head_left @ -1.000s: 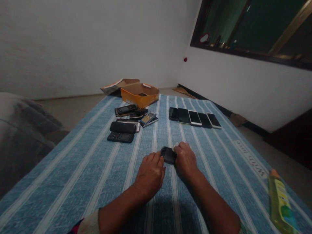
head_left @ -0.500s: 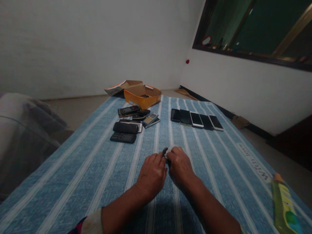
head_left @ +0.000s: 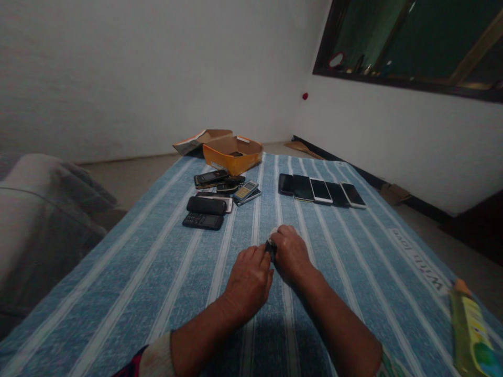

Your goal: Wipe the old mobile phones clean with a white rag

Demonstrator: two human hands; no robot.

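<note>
In the head view, the left hand (head_left: 250,277) is pinching the near-left side of a small black phone (head_left: 270,248) with its fingers bent close together, and the right hand (head_left: 291,252) is pressing its curled fingers around a white wad (head_left: 273,232) against the far and right side of it; whether the wad is cloth or tissue, I cannot tell. The black phone is sitting between the two hands, mostly hidden by the fingers, over a blue tablecloth (head_left: 129,283) with white stripes. Beyond the left hand, a black keypad phone (head_left: 203,220) is lying flat, just in front of a rounded black case or phone (head_left: 206,205). Behind these, a blue-and-silver keypad phone (head_left: 245,191) is resting aslant on another handset, beside a heap of dark phones (head_left: 212,177). An orange cardboard box (head_left: 220,158) is standing open at the far end, with a dark item showing inside. To the right, five smartphones (head_left: 321,191) are lying side by side in a slanting row, the third and fifth showing white frames. A bottle of yellow-green liquid (head_left: 469,330) with an orange cap is resting near the right edge, close to printed "With love" lettering (head_left: 419,260).
</note>
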